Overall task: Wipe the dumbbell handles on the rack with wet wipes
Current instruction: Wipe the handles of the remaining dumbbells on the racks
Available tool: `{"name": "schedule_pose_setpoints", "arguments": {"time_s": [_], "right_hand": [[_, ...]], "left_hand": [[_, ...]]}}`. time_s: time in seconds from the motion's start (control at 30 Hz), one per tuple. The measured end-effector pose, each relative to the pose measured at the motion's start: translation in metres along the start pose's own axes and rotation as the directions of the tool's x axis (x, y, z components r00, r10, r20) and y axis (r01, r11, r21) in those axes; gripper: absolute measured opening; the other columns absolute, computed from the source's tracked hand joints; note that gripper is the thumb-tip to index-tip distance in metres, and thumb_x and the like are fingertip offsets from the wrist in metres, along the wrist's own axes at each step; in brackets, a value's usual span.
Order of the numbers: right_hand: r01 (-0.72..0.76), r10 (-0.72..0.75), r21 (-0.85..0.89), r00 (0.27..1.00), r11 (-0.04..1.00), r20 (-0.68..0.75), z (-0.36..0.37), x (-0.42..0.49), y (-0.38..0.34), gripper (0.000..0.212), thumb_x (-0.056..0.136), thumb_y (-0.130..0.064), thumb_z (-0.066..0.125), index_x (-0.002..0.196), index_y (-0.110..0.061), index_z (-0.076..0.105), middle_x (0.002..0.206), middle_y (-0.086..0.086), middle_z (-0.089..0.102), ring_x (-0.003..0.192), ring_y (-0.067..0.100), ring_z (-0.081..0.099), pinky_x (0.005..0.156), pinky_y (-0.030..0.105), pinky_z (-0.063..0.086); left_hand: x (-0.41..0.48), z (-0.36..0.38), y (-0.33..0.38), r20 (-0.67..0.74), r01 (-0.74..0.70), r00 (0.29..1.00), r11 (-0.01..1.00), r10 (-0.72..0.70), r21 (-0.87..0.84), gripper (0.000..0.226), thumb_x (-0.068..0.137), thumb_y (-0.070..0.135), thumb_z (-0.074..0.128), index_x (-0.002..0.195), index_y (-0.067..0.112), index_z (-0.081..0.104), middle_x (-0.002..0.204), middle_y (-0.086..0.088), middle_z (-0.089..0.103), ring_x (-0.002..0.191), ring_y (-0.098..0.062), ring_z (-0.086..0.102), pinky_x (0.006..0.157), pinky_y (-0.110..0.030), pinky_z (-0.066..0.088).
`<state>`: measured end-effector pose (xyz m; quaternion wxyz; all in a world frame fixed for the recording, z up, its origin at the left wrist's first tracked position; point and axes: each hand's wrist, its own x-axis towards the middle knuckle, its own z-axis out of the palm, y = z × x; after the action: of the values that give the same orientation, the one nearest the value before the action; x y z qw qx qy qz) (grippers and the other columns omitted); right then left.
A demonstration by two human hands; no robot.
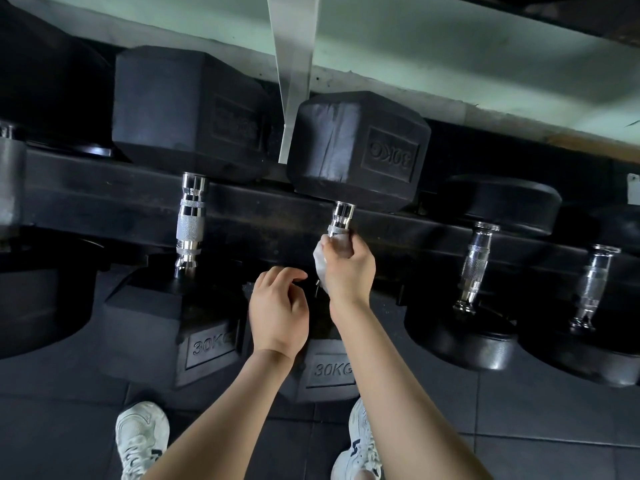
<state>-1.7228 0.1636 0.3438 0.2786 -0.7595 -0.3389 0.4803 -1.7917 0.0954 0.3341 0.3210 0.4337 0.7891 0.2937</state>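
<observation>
Here, right hand (349,268) tight around wet wipe (320,261) and dumbbell handle (341,220); left hand (277,310) loose, empty.

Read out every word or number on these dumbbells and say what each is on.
"30KG": near head of left hex dumbbell.
"30KG": near head of middle hex dumbbell.
"30KG", upside down: far head of middle hex dumbbell.
Far head of left hex dumbbell: embossed label, too blurred to read.
</observation>
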Motion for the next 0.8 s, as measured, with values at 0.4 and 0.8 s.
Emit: {"name": "schedule_pose_setpoints", "arguments": {"time_s": [0.4,0.8], "right_hand": [[0.062,-0.060,0.060,0.998,0.996,-0.035,0.003,0.037,-0.015,0.027,0.079,-0.029,0.074,0.087,-0.005,0.066,0.088,0.008,0.069,0.083,0.019,0.066,0.077,0.033,0.054],[-0.173,0.133,0.192,0.969,0.966,0.206,-0.007,0.038,-0.026,0.011,0.082,-0.013,0.072,0.078,-0.006,0.064,0.063,-0.003,0.065,0.056,0.003,0.064,0.054,0.017,0.048]], "left_hand": [[0.000,0.002,-0.003,-0.002,0.006,1.000,1.000,-0.006,-0.003,0.032,0.079,-0.004,0.042,0.090,0.006,0.070,0.092,-0.003,0.066,0.093,-0.019,0.055,0.076,-0.013,0.033],[0.000,0.003,-0.002,0.004,0.006,1.000,1.000,-0.006,-0.022,0.033,0.080,-0.002,0.040,0.089,0.007,0.070,0.092,0.000,0.065,0.094,-0.019,0.055,0.080,-0.024,0.039]]}}
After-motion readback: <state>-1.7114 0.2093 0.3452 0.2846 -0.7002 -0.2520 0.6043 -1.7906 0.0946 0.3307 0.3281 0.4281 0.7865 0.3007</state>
